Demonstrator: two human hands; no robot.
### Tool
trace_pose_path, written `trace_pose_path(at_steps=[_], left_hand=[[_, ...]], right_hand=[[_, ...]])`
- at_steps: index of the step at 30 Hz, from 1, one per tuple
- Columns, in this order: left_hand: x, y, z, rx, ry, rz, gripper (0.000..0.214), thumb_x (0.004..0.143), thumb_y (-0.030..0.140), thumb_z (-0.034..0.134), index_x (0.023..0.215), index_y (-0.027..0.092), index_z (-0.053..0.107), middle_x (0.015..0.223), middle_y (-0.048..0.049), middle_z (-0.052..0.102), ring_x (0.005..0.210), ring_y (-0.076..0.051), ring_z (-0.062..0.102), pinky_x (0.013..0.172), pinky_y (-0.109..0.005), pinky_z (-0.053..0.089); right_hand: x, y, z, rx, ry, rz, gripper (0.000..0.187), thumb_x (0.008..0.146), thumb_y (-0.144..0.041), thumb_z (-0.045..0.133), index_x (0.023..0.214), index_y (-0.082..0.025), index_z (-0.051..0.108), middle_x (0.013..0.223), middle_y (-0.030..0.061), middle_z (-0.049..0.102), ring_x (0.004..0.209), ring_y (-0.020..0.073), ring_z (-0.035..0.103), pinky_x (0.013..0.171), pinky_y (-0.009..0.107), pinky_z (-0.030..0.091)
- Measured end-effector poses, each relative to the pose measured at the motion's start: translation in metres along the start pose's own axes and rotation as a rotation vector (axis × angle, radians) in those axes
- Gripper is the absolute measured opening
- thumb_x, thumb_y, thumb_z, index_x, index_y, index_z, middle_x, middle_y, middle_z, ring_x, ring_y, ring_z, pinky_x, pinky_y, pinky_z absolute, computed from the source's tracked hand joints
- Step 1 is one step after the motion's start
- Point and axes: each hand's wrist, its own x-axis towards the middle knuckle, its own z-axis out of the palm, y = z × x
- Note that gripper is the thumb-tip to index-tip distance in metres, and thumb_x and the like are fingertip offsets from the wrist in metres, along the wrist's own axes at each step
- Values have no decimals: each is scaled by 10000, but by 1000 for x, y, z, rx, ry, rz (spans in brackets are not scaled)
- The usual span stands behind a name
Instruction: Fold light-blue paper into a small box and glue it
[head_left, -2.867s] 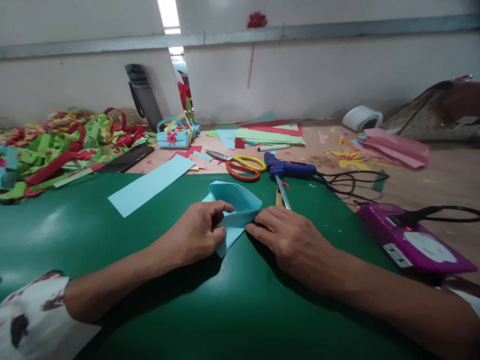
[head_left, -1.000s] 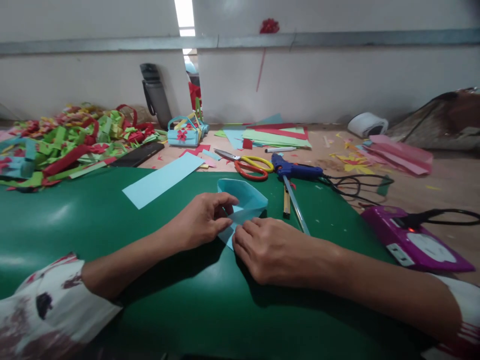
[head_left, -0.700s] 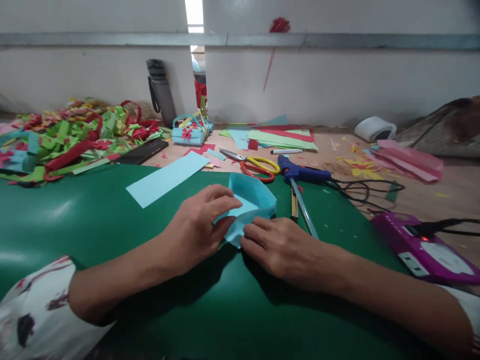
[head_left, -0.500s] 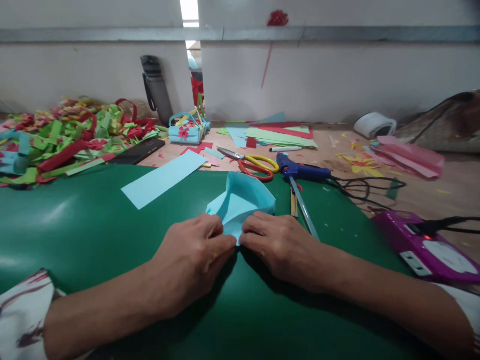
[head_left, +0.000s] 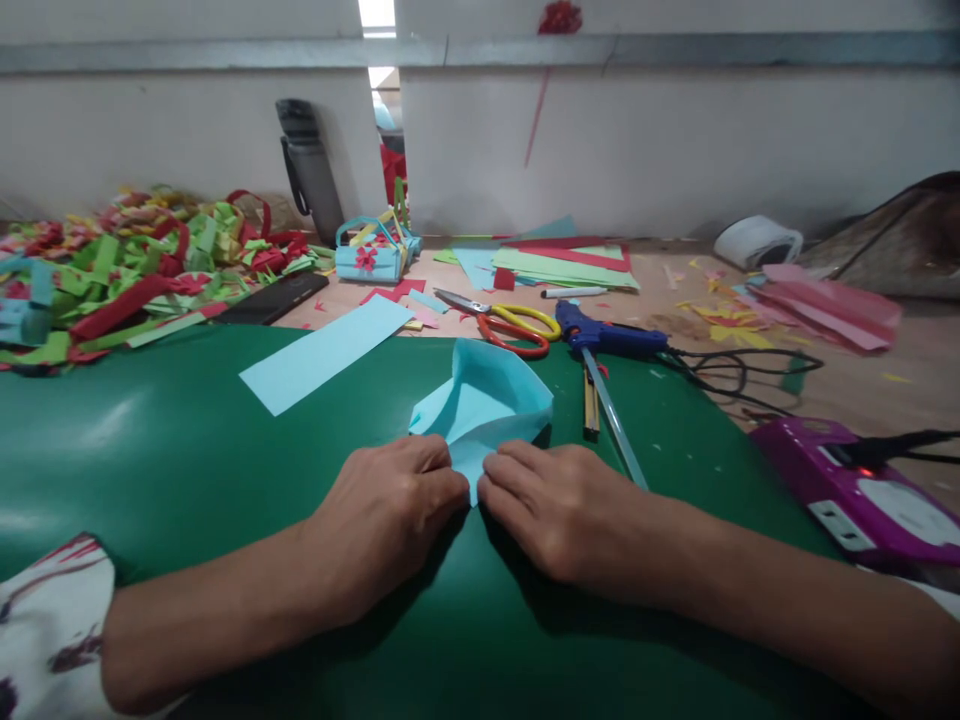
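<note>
A light blue folded paper (head_left: 481, 400) lies on the green mat (head_left: 187, 450) in front of me, its far part curling upward. My left hand (head_left: 382, 520) and my right hand (head_left: 551, 505) meet at its near corner. Both press down on that corner with fingers bent and held together, fingertips nearly touching. A flat light blue paper strip (head_left: 326, 352) rests on the mat to the left, apart from both hands.
Scissors (head_left: 504, 325), a blue glue gun (head_left: 607, 340) with its cord, glue sticks (head_left: 600, 410) and a purple device (head_left: 855, 490) lie right of the paper. Scrap strips (head_left: 112, 270), a phone (head_left: 270, 298), a small paper basket (head_left: 369, 255), stacked sheets (head_left: 559, 262) and a bottle (head_left: 304, 165) sit behind.
My left hand left the paper's inner fold and came down to the near corner beside my right hand. The paper's far part now stands up more openly.
</note>
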Motion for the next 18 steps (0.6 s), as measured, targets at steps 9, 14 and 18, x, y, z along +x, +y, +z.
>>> trace_pose_path(at_steps=[9, 14, 18], left_hand=[[1, 0, -2, -77, -21, -3, 228, 904, 218, 430, 803, 179, 631, 749, -18, 551, 651, -125, 499, 585, -232, 346], [3, 0, 2, -116, 39, 5, 223, 890, 204, 464, 703, 175, 581, 707, 5, 517, 614, -102, 470, 565, -221, 321], [6, 1, 4, -198, 59, 1, 234, 880, 160, 443, 684, 162, 570, 687, 3, 521, 612, -97, 481, 572, -210, 335]], right_hand=[[4, 7, -5, -58, -80, -40, 182, 873, -90, 416, 776, -129, 565, 715, 73, 558, 644, 183, 467, 448, 278, 229], [1, 11, 4, 159, 4, 106, 240, 882, -89, 377, 737, -136, 563, 748, 66, 558, 663, 160, 451, 522, 273, 309], [2, 8, 10, 413, 48, 281, 200, 881, -145, 436, 759, -125, 593, 779, 66, 573, 724, 149, 488, 617, 260, 370]])
